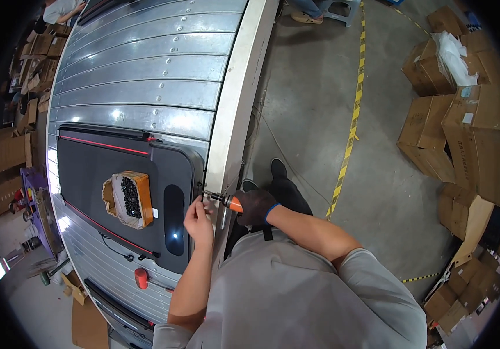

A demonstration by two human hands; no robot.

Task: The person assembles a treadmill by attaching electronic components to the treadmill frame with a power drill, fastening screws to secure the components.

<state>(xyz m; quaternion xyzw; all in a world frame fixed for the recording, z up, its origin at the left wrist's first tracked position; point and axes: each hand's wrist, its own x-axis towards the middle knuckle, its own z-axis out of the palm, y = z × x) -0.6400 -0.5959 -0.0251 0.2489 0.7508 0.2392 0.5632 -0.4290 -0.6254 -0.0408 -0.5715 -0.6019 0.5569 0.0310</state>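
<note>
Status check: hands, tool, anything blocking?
Right hand gripping orange screwdriver, tip at black panel edge. Left hand bare, steadying there. Nothing blocking.

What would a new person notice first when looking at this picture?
Probably the large black flat panel lying on the metal slat conveyor, with a small orange box of black screws on top of it. At the panel's right edge, the gloved right hand holds an orange-handled screwdriver while the bare left hand steadies its tip. Stacked cardboard boxes fill the floor on the right.
</note>
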